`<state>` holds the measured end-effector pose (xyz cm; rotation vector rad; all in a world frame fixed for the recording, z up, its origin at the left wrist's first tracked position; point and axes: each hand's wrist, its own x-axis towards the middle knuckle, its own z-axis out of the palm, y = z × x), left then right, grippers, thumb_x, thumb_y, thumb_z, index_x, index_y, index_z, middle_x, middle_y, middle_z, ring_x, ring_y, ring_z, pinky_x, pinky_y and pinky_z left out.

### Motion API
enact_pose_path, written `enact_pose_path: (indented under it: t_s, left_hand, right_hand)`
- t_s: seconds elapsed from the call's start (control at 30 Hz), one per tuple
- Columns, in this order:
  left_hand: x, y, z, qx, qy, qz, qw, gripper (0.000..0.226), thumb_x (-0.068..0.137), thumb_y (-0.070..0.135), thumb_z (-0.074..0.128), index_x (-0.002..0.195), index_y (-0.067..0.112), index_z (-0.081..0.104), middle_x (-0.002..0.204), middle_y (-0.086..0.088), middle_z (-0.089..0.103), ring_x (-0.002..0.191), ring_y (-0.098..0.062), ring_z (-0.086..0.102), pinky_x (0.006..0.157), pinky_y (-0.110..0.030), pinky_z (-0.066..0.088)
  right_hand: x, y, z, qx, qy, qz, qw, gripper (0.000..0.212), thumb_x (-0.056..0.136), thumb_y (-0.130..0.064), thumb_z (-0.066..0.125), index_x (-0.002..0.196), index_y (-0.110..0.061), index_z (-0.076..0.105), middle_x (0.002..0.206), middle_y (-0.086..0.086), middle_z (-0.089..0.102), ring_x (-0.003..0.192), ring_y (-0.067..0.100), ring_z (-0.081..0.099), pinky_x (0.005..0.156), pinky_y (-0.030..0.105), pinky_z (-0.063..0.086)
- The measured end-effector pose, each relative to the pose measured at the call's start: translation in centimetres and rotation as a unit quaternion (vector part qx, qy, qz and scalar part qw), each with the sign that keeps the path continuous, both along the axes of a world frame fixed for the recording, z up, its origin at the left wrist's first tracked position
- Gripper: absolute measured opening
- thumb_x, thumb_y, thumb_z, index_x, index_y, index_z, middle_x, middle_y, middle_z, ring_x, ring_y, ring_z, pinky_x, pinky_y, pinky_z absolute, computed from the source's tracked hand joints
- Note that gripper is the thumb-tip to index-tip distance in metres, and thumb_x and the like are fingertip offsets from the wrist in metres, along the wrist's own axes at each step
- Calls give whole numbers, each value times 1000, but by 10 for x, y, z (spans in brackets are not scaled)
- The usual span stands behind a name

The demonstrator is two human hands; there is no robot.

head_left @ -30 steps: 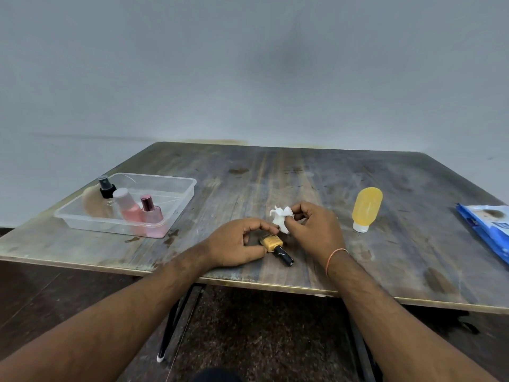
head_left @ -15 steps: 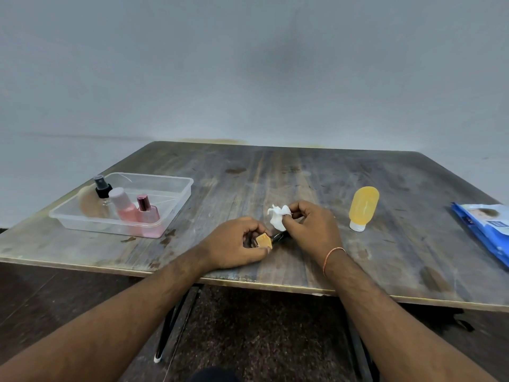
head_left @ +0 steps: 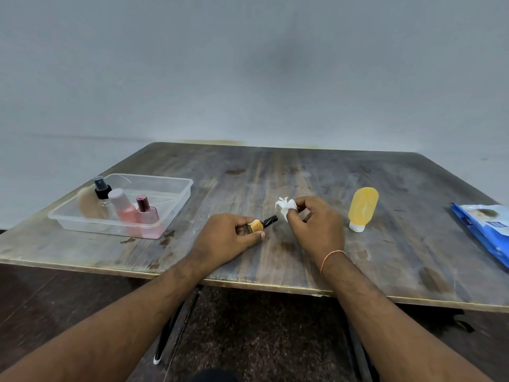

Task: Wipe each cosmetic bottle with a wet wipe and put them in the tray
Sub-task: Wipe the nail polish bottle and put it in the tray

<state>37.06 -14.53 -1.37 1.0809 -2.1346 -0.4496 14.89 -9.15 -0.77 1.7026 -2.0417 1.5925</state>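
Worn wood table w/ stains, grey wall, dark floor

No text, brand, number or sign was legible anywhere. Printing on the blue wipes packet at the table's right edge too small and blurred to read: only a dark label patch and a pale picture panel made out. No readable labels on the bottles in the tray or on the yellow bottle.
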Motion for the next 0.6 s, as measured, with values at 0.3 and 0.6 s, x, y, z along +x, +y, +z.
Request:
enact_pose_path:
  t_s: [0.3, 0.6]
  left_hand:
    - [0, -3, -1, 57, 20, -5, 998, 25, 87, 54, 84, 109, 43, 83, 64, 12, 72, 58, 3, 59, 58, -21, 43]
    - [1, -6, -2, 57, 13, -14, 998, 23, 92, 54, 79, 111, 43, 83, 61, 16, 69, 60, 2, 62, 60, -17, 43]
  right_hand:
    - [10, -6, -1, 96, 217, 48, 970, 24, 99, -37, 61, 117, -36, 77, 107, -7, 75, 99, 20, 69, 74, 33, 50]
    - [10, 0, 0, 76, 224, 144, 961, 31, 92, -47, 64, 116, -37, 81, 97, -11, 78, 86, 17, 71, 68, 32, 50]
